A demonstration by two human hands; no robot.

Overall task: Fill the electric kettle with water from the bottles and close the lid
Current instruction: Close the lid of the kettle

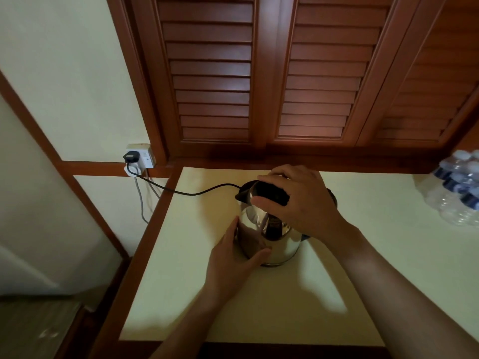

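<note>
Steel kettle (282,247) held by left hand (233,260), right hand (305,203) gripping lid (272,194)

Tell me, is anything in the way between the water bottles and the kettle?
Nothing stands on the table between the bottles and the kettle. But the right hand grips the black lid, covering the kettle's top, and the left hand holds its steel side.
</note>
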